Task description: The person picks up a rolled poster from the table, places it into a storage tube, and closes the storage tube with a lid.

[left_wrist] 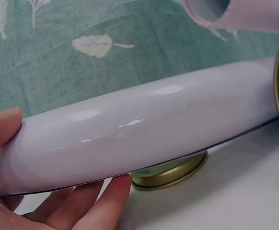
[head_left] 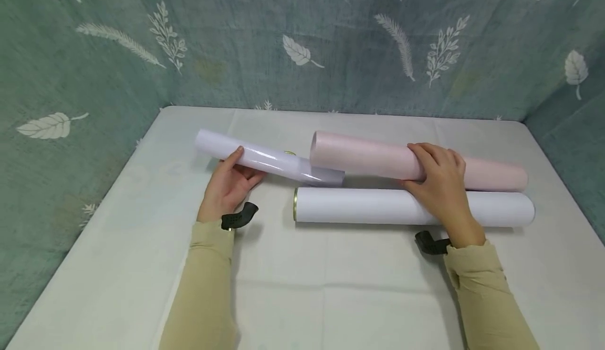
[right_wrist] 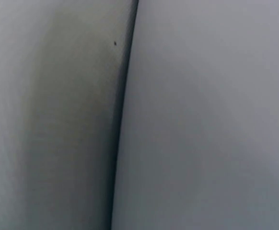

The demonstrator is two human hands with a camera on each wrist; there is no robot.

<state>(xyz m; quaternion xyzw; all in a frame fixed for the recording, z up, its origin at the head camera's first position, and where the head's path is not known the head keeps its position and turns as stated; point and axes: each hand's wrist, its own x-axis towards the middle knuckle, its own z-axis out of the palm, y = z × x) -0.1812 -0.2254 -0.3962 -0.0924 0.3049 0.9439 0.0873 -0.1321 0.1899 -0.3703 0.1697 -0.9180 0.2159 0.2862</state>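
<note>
My left hand (head_left: 229, 189) holds a glossy white roll (head_left: 267, 158), thumb on top and fingers beneath. The roll slants down to the right, its right end just below the open left end of a pink tube (head_left: 364, 155). Across that tube, my right hand (head_left: 439, 182) grips it from above. In front lies a white tube (head_left: 354, 205) with a gold metal rim at its left end; the right wrist partly covers it. Behind the roll, a gold round lid (left_wrist: 170, 177) shows partly in the left wrist view. The right wrist view has only close, pale surfaces.
A white cloth (head_left: 302, 308) with fold creases covers the table. Green-blue fabric (head_left: 236, 40) with a white leaf print hangs along the back and both sides, close to the table's edges. Each wrist carries a black camera mount (head_left: 240, 216).
</note>
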